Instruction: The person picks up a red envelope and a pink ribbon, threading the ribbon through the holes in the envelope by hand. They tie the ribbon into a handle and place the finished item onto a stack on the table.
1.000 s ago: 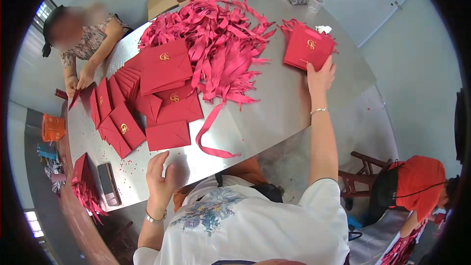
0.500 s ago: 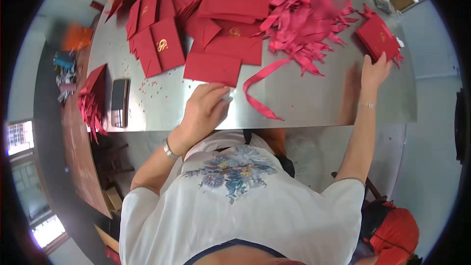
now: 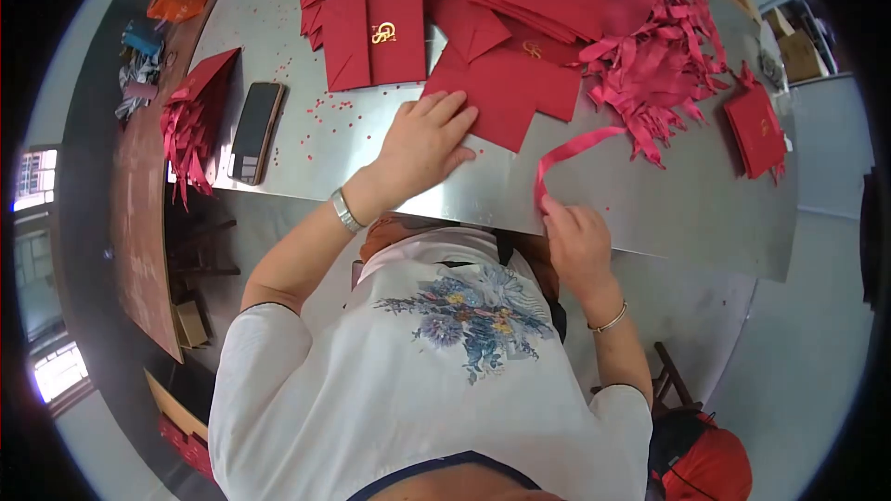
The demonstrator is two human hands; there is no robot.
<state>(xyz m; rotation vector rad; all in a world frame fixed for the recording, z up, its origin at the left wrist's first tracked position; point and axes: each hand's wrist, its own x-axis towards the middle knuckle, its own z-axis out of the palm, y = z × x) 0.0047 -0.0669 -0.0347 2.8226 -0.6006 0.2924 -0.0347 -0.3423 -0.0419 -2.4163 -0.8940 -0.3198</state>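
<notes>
Since a moment ago the right hand [image 3: 575,241] has come back from the small stack of red envelopes [image 3: 756,130] far out at three o'clock. It is now at the near edge of the steel table [image 3: 650,213], and the left hand [image 3: 422,144] has moved forward onto a plain red envelope [image 3: 501,116]. The left hand lies flat with the fingers spread apart, and the fingertips press on the near corner of this envelope. The right hand has its fingers together, pinched on the near end of a loose ribbon strip [image 3: 575,142]. From this hand the strip first goes up toward twelve o'clock, then bends and runs toward two o'clock, where its far end comes near the big heap of red ribbons [image 3: 664,65]. The plain envelope lies at about eleven o'clock from the right hand, close but not touching it. Its long side runs roughly from ten to four o'clock, so the strip stands just beside its right corner. The left hand is clearly the nearer one to the envelope, the right one to the strip. More envelopes with a gold emblem [image 3: 385,32] are spread at twelve o'clock, and a phone [image 3: 253,130] lies at nine o'clock from the left hand.
</notes>
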